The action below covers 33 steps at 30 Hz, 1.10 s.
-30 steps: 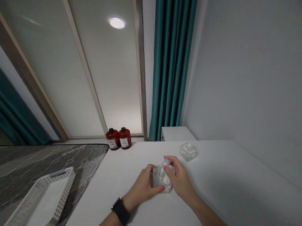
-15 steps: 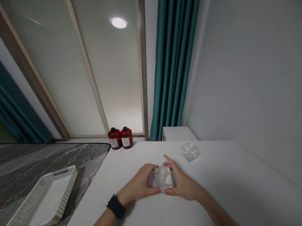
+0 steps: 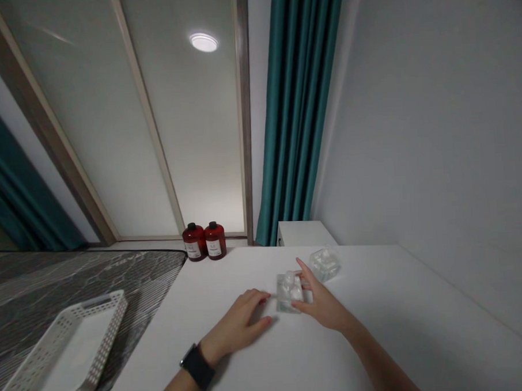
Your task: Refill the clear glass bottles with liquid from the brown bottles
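Observation:
A clear, square, glass-like box (image 3: pixel 288 298) with a rounded knob on top is near the middle of the white table. My right hand (image 3: pixel 320 302) grips its right side, thumb at the near edge and fingers at the far edge. To the left of the box, my left hand (image 3: pixel 244 321) is open and apart from it, thumb and fingers spread, with a dark watch (image 3: pixel 197 366) on the wrist. Just behind my right hand lies a second clear box (image 3: pixel 325 264) of similar look. Whether the gripped box touches the table is hard to tell.
Two red bottles (image 3: pixel 203 242) with black caps stand at the table's far left corner. A white perforated basket (image 3: pixel 105 340) rests on the grey patterned surface (image 3: pixel 152 269) at left. Beyond the white table (image 3: pixel 260 368) are a white cabinet (image 3: pixel 306 233) and a teal curtain (image 3: pixel 298 113).
My left hand has let go of the box and opened beside it. My right hand has moved the box a little away from me and to the right, toward the second box.

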### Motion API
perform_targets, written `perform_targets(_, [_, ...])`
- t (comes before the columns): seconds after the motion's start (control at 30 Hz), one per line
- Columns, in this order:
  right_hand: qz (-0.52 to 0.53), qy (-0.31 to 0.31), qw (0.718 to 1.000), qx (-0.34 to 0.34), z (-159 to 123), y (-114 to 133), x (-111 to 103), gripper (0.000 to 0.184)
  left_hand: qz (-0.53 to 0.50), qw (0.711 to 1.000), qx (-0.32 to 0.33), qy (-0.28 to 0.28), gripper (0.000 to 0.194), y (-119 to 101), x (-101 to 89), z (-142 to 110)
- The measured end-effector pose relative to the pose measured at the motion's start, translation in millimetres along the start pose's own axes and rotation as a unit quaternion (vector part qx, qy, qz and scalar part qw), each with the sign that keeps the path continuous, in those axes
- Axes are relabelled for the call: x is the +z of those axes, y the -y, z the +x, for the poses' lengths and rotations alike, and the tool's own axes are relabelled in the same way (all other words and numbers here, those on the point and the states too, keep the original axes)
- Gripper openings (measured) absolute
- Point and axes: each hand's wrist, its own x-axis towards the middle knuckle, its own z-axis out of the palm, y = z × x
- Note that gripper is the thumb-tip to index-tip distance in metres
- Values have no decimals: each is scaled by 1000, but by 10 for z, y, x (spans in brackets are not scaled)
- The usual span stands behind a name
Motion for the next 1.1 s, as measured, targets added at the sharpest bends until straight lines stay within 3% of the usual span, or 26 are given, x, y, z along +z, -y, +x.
perform_targets(0.3, [1,-72,997,-39,197,-316,-112,95,52,999,9,8,30,-38,41,2])
perform_targets(0.5, [-29,-110,993,-27,157,-232,-128,94,38,999,5,3,28,-68,35,0])
perform_targets(0.57, [-89,-172,980,-49,108,-105,-135,81,33,999,-1,-14,26,-62,33,4])
perform_targets(0.67, [-169,-293,935,-110,30,117,-101,50,40,996,-28,-69,22,-45,18,11])
perform_targets(0.73, [-171,-316,920,-157,-19,237,-21,33,52,990,-58,-114,20,-41,1,13])
perform_targets(0.8, [-164,-266,932,-184,-70,314,115,25,70,983,-80,-150,18,-46,-23,18])
perform_targets(0.93, [-159,-83,965,-190,-178,364,485,26,139,970,-68,-186,15,-30,-138,109])
perform_targets(1.0, [-158,-5,971,-180,-223,360,652,29,186,958,-66,-210,16,18,-280,220])
perform_targets(1.1, [-157,55,971,-172,-258,335,803,30,230,943,-77,-229,20,136,-634,445])
